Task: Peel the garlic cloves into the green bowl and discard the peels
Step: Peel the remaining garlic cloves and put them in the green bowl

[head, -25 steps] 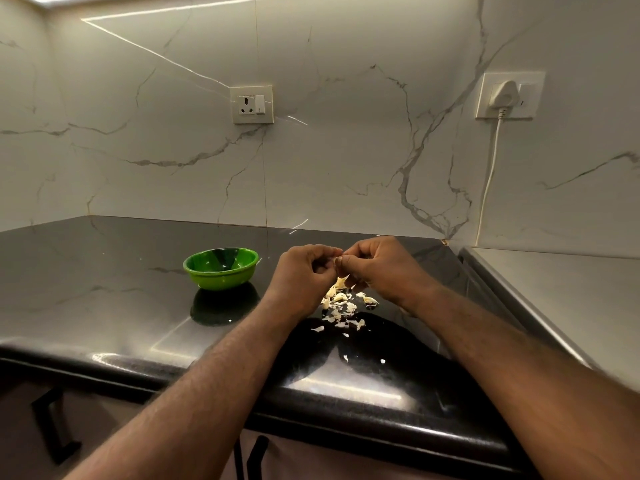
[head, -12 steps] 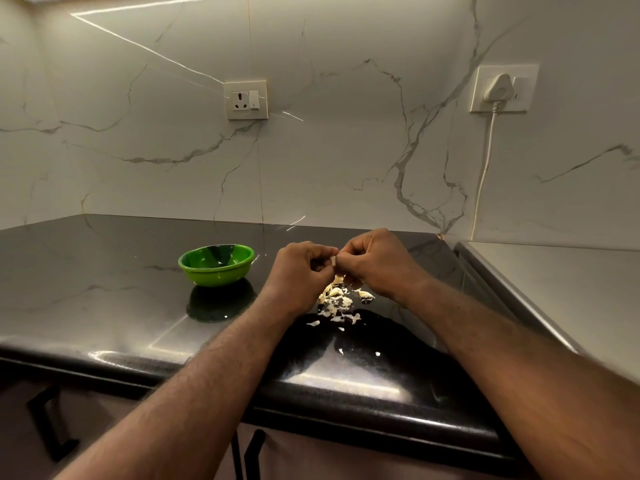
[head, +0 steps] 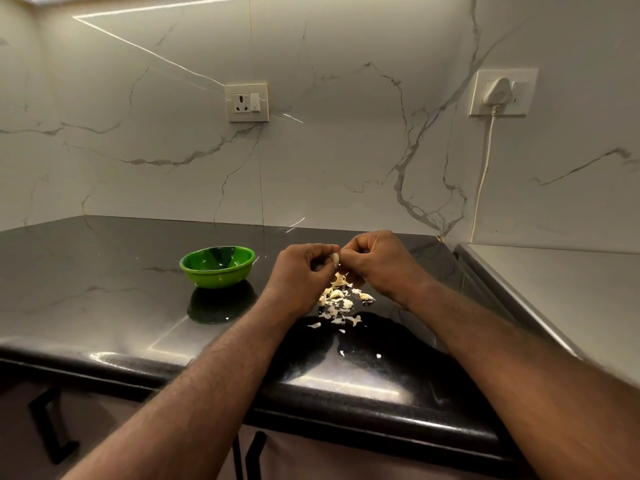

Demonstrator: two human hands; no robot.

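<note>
Clove: garlic clove (head: 335, 258) pinched btwn both hands, held up off the black countertop (head: 104, 289), right above the peel pile. Prob. so the skin drops in one spot and not into the bowl.
L hand: left hand (head: 304, 271) has its fingers curled, gripping the clove from one side; seems to act as the anchor.
R hand: right hand (head: 377, 261) has its fingertips curled in on the clove's other side, pinching it, likely at the skin.
Peels: loose peels (head: 341, 299) heaped on the counter under the hands, w/ a few strays nearer the front edge; not yet discarded.
Bowl: green bowl (head: 218, 278) upright, left of the hands, near but apart; an easy reach for dropping a bare clove.
Bowl contents: a few pale specks inside, too small to tell cloves from glare.
Stage: judged mid-peel; this clove not yet in the bowl.
</note>
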